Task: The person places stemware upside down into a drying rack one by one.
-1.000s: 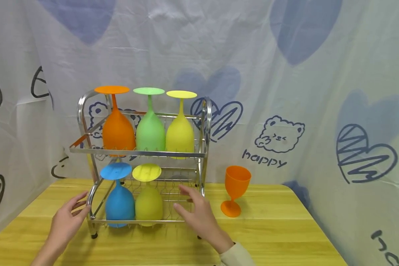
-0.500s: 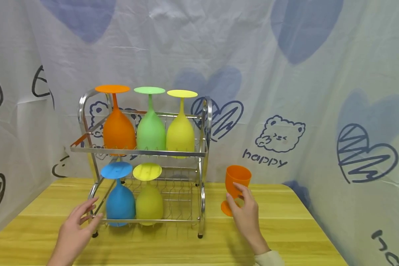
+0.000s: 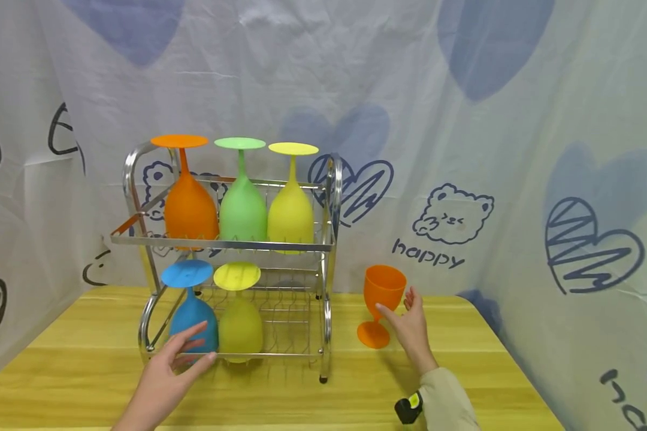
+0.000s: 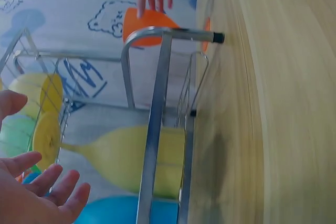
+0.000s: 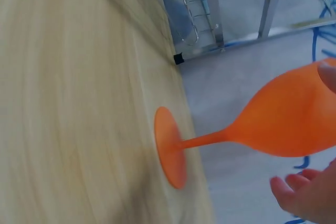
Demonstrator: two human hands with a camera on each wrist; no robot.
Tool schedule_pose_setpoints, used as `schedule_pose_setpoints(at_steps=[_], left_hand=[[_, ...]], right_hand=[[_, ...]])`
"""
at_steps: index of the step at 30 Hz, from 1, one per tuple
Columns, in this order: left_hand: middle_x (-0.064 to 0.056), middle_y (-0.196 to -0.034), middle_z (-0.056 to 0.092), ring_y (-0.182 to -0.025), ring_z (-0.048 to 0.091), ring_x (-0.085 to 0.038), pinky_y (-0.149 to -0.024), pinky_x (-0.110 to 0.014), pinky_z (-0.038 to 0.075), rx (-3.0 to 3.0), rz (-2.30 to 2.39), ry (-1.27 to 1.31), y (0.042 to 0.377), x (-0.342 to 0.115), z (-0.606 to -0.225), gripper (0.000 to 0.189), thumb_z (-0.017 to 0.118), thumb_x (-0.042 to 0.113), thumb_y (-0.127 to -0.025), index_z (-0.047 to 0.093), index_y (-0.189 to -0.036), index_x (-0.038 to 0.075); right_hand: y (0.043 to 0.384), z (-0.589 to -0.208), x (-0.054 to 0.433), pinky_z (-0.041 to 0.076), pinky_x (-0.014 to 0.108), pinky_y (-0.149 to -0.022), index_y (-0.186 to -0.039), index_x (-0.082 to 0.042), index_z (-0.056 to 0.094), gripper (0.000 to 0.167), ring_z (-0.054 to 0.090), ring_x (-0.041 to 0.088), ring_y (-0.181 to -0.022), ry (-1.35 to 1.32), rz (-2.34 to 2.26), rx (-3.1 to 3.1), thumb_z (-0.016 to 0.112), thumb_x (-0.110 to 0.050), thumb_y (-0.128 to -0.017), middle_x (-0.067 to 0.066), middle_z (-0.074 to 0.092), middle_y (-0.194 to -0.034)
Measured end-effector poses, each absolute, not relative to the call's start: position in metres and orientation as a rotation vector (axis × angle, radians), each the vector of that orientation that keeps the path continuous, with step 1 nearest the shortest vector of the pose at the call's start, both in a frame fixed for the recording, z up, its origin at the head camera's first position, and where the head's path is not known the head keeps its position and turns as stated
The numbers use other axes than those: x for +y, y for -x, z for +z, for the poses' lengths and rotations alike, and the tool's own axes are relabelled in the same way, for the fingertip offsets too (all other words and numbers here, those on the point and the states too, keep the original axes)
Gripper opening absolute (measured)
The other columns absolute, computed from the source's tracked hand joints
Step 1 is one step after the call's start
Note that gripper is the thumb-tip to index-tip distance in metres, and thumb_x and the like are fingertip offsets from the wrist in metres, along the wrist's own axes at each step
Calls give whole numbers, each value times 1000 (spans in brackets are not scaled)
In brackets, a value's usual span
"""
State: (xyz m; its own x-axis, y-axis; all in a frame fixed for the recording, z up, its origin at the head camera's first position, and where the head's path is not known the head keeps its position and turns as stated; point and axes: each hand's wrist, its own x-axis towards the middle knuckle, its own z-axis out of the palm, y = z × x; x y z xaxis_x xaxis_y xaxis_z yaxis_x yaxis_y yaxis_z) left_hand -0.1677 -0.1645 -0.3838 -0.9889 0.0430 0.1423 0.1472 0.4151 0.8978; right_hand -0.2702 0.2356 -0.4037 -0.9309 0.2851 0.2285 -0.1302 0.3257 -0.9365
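An orange goblet (image 3: 384, 290) stands upright on the table, right of the rack. My right hand (image 3: 412, 326) is at its right side, thumb overlapping the bowl and fingers spread beyond. In the right wrist view a gap shows between the fingertips (image 5: 286, 192) and the orange bowl (image 5: 294, 114). My left hand (image 3: 167, 377) holds nothing, its fingers spread in front of the rack's lower tier. Behind it, a blue goblet (image 3: 194, 311) and a yellow-green goblet (image 3: 241, 329) sit upside down on that tier.
The two-tier metal rack (image 3: 221, 244) bears upside-down orange (image 3: 190, 209), green (image 3: 242, 212) and yellow (image 3: 291, 215) goblets on top. Bare wire (image 3: 288, 323) shows at the lower right. A patterned cloth (image 3: 453, 149) hangs behind the wooden table (image 3: 480, 371).
My right hand has moved right, from the rack's lower tier to the standing orange goblet, then round to its right side. My left hand has shifted right along the rack's front.
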Motion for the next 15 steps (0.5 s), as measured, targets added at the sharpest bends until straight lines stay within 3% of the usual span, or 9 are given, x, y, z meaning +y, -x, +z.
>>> schedule_pose_setpoints(at_steps=[6,9,12,15], left_hand=[[-9,-147,38,-125,45,-32,-99,-46,45,-2536,-1612,284,185,-163,-419,65,63,38,-93,34,-149,20],[2,-147,39,-124,47,-18,-98,-46,45,-2515,-1533,324,199,-167,-444,65,62,43,-92,34,-149,28],[3,-146,41,-122,49,-17,-98,-47,45,-2493,-1548,357,198,-164,-444,64,63,38,-93,35,-149,28],[-8,-146,43,-122,50,-28,-100,-47,44,-2444,-1665,413,182,-155,-420,61,65,27,-94,37,-148,17]], right_hand=[[284,-412,232,33,54,-108,-149,8,12,94,34,47,-131,143,1775,-2224,76,-11,-82,33,28,-146],[287,-415,230,37,53,-105,-148,9,14,92,39,46,-127,144,1783,-2224,75,-9,-82,33,33,-143],[288,-419,229,40,53,-103,-147,9,17,87,42,44,-123,138,1785,-2226,74,-9,-83,32,36,-140],[289,-421,230,43,52,-100,-145,8,20,83,45,44,-121,140,1769,-2240,73,-12,-85,31,38,-138]])
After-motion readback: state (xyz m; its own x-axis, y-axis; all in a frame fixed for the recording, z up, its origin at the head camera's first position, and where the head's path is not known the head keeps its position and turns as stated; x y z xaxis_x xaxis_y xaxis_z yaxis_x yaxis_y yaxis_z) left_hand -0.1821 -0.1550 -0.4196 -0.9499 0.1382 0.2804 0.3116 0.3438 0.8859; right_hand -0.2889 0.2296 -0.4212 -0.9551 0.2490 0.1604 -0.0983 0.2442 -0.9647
